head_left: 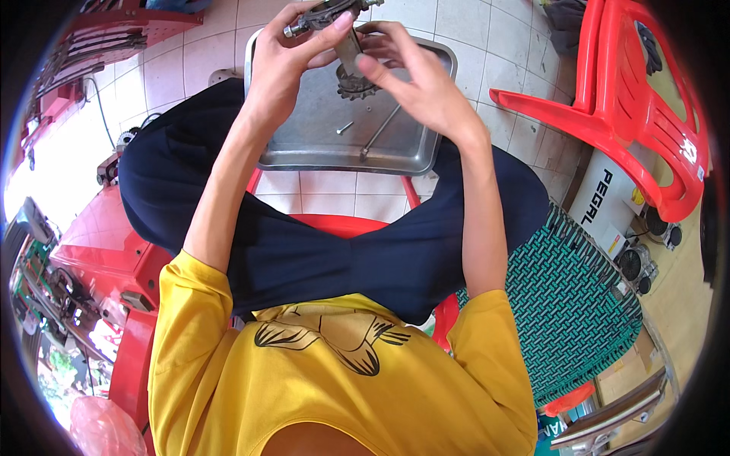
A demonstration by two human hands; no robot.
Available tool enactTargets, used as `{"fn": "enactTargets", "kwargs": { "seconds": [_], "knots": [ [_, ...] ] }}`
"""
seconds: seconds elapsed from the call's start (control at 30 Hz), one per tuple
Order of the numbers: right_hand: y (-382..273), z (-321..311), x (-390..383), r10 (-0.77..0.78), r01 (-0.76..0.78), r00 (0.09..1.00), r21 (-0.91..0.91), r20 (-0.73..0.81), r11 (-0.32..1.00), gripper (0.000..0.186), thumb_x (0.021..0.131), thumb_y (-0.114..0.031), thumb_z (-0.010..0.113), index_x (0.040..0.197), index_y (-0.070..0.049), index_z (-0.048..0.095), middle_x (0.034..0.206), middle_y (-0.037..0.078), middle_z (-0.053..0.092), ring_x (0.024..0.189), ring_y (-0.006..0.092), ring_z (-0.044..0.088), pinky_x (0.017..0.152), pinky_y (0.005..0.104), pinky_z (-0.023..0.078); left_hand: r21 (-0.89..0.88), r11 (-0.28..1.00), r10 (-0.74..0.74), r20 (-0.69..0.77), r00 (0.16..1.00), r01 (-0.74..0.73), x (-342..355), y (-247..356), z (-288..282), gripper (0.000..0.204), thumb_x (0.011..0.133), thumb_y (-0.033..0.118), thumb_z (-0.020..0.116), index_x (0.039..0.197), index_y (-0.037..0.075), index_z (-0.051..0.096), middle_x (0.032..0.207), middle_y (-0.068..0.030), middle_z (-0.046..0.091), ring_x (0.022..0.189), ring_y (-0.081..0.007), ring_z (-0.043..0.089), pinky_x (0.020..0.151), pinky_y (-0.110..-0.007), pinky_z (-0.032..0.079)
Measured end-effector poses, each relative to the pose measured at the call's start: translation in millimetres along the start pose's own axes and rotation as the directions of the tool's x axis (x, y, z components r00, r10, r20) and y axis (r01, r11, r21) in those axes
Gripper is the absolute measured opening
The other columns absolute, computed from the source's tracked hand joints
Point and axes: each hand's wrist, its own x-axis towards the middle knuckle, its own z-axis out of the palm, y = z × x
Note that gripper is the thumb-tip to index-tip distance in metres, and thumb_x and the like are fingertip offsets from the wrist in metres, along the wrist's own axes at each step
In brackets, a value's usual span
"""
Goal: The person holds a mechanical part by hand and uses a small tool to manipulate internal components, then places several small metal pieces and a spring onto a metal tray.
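Room is left low over the near side of the metal tray [304, 148].
A way in is kept open between the forearms, over the near-left corner; the middle is obstructed by a short bolt [345, 128] and a long rod [381, 130]. Above the far side, the path is blocked by the left hand [290, 53], the right hand [411, 72] and the toothed metal part [349, 55]. Both flanks are hemmed in by the legs [509, 178].

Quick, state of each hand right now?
Left hand: closed, holding the metal assembly by its dark upper end.
Right hand: half curled at the assembly's shaft; whether it grips cannot be told.
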Motion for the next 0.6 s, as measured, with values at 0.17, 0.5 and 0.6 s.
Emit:
{"fn": "enactTargets", "kwargs": {
  "seconds": [0.17, 0.5, 0.6],
  "knots": [
    [-9.4, 20.2, -7.3, 0.035, -0.036, 0.999, -0.028, -0.030, 0.999, 0.068, 0.097, -0.051, 0.067, 0.141, -0.006, 0.042, 0.113, 0.026, 0.070, 0.107, 0.0404, 0.069, 0.092, 0.0457, 0.052, 0.098, 0.993, -0.046, -0.126, 0.991, 0.058, -5.9, 1.1, -1.3, 0.046, 0.087, 0.032, 0.084, 0.118, 0.002, 0.067, 0.103, -0.0065, 0.072, 0.098, -0.0146, 0.069, 0.091, -0.033, 0.056],
    [-11.3, 29.4, -5.7, 0.184, -0.185, 0.982, 0.012, 0.049, 0.983, 0.066, 0.101, -0.050, 0.062, 0.145, -0.005, 0.043, 0.108, 0.017, 0.069, 0.102, 0.0283, 0.069, 0.092, 0.0389, 0.052, 0.388, 0.911, 0.160, -0.012, 0.987, -0.143, -3.7, -5.7, -3.1, 0.044, 0.085, 0.031, 0.086, 0.111, 0.002, 0.066, 0.100, -0.0032, 0.067, 0.097, -0.0121, 0.060, 0.091, -0.028, 0.045],
    [-11.4, 30.3, -6.2, 0.170, -0.169, 0.985, 0.076, -0.003, 0.983, 0.059, 0.104, -0.049, 0.059, 0.141, -0.005, 0.046, 0.103, 0.014, 0.069, 0.096, 0.0237, 0.070, 0.088, 0.0362, 0.054, 0.304, 0.936, 0.172, 0.037, 0.984, -0.175, -5.9, 0.2, -0.6, 0.044, 0.089, 0.031, 0.082, 0.117, 0.002, 0.065, 0.107, -0.0042, 0.067, 0.103, -0.0129, 0.060, 0.096, -0.029, 0.044]
  ]
}}
